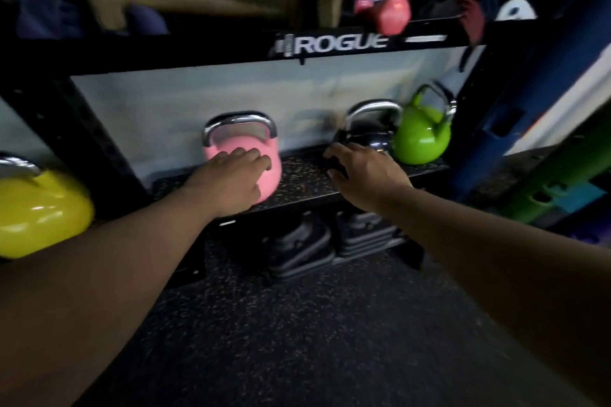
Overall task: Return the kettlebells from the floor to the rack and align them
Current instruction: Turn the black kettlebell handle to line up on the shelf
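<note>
Your left hand (236, 172) lies flat, fingers spread, on the pink kettlebell (244, 155); your right hand (360, 168), fingers loosely spread, touches the black kettlebell (370, 135) on the shelf (304, 185)

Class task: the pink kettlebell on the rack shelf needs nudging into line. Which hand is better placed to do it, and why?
Left. The left hand already rests flat on the pink kettlebell, while the right hand is over by the black kettlebell, apart from the pink one.

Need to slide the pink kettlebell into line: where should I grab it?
Take the pink kettlebell by its chrome handle, coming from above and in front. The handle stands upright with its loop open toward you; the round, smooth body under the left hand likely offers no real purchase.
</note>
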Demonstrator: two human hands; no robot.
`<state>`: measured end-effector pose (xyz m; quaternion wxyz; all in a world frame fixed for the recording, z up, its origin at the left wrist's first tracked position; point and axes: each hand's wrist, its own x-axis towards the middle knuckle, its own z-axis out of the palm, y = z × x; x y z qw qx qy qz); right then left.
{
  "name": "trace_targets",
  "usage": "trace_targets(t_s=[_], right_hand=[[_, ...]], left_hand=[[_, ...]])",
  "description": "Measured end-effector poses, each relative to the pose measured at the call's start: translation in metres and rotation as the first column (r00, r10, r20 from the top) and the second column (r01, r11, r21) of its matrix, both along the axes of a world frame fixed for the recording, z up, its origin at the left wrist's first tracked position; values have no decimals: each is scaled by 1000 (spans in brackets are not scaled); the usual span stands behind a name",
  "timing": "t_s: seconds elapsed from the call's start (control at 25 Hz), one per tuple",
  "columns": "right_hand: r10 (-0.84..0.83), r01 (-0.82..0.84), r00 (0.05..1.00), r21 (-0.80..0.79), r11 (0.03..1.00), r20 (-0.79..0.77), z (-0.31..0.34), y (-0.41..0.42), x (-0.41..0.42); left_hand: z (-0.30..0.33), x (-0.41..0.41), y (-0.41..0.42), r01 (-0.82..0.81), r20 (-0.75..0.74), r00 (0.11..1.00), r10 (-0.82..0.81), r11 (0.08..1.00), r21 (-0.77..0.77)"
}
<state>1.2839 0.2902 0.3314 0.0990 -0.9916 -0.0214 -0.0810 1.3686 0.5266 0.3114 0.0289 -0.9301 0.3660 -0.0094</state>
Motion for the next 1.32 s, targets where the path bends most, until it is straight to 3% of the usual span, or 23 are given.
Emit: trace_targets(t_s=[0.28, 0.52, 0.68, 0.88, 1.04, 1.16, 1.32], right_hand=[[-150, 150, 989, -5, 989, 6, 6, -139, -16], [-188, 189, 981, -31, 981, 51, -19, -195, 66], [-222, 222, 975, 7, 975, -2, -38, -225, 135], [-207, 209, 978, 109, 972, -22, -71, -255, 204], [-206, 223, 973, 202, 954, -103, -101, -264, 235], [-121, 163, 984, 391, 906, -129, -118, -269, 242], [-72, 167, 977, 519, 839, -199, -118, -285, 247]], left_hand=[[11, 8, -135, 67, 43, 997, -64, 995, -79], [-11, 83, -205, -52, 35, 998, 60, 977, -207], [-35, 141, -252, -259, -103, 966, 238, 905, -339], [-68, 193, -318, -395, -288, 911, 295, 825, -404], [-98, 194, -343, -427, -347, 894, 282, 769, -476], [-111, 194, -343, -474, -382, 877, 291, 648, -596], [-113, 186, -358, -524, -449, 851, 272, 493, -694]])
